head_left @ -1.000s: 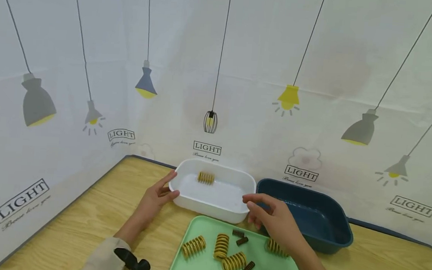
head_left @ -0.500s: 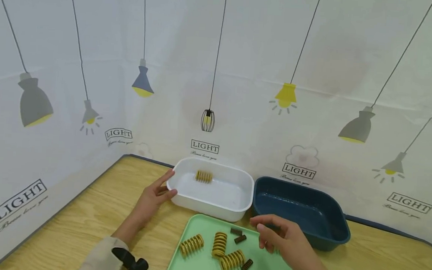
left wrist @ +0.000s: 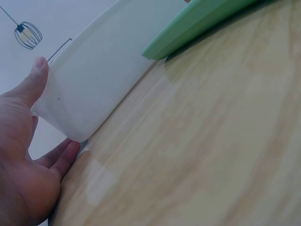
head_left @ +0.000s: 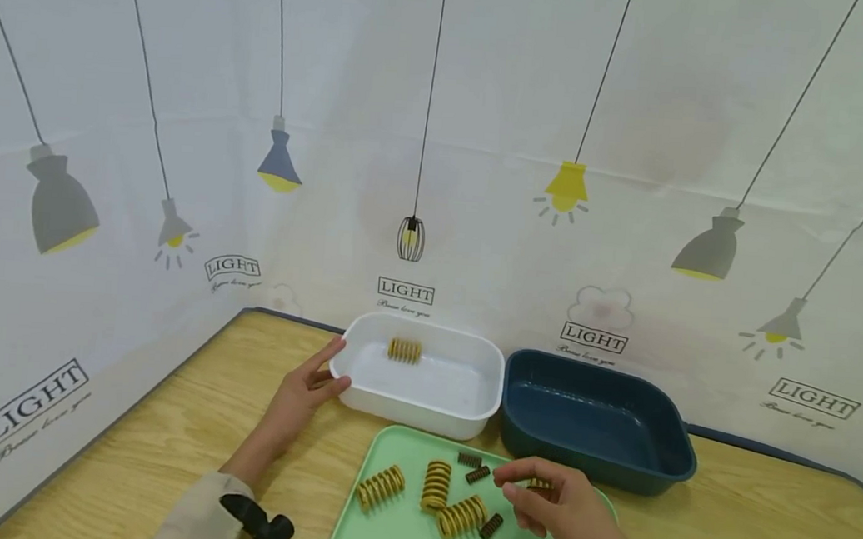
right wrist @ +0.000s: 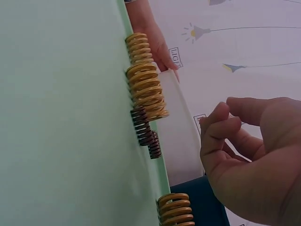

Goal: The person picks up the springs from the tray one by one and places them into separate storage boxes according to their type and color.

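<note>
A white plastic tub holds one yellow coil spring. My left hand grips its left end, thumb at the front corner and index finger farther back along the rim. In the left wrist view, fingers sit by the tub's lower edge. My right hand hovers over the green tray, fingers loosely bent and nothing between them. Behind it a yellow spring is partly hidden. More yellow springs and small dark springs lie on the tray.
A dark blue tub stands right beside the white one, against the back wall. The wooden table extends to either side. A cloth printed with lamps hangs behind. A black wrist mount sits on the left sleeve.
My right hand has moved from the white tub's right end down and back over the tray. My left hand stays on the tub. The head view has shifted slightly.
</note>
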Tool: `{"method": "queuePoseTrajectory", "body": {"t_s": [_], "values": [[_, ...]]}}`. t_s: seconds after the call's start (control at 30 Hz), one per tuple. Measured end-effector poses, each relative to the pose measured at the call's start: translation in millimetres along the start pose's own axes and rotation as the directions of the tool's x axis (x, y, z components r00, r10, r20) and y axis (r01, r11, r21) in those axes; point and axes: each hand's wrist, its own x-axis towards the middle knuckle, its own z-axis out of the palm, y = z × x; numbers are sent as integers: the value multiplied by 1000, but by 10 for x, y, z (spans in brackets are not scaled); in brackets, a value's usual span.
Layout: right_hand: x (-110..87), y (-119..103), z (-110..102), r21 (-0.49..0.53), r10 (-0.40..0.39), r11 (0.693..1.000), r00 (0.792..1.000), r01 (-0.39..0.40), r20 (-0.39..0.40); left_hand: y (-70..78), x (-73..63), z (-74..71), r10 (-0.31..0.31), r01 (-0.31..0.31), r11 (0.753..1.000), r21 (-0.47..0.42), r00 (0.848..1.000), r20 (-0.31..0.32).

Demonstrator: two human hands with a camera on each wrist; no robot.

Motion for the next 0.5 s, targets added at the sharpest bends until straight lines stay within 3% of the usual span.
{"method": "queuePoseTrajectory", "body": {"t_s": [0.2, 0.5], "values": [[18, 96, -8, -3, -36, 999, 999, 36, 40, 0, 3, 7, 14, -14, 1000, 3, 1000, -2], [89, 185, -19, -107, 4, 994, 999, 1, 50, 14, -12, 14, 15, -15, 1000, -1, 1000, -6]]}}
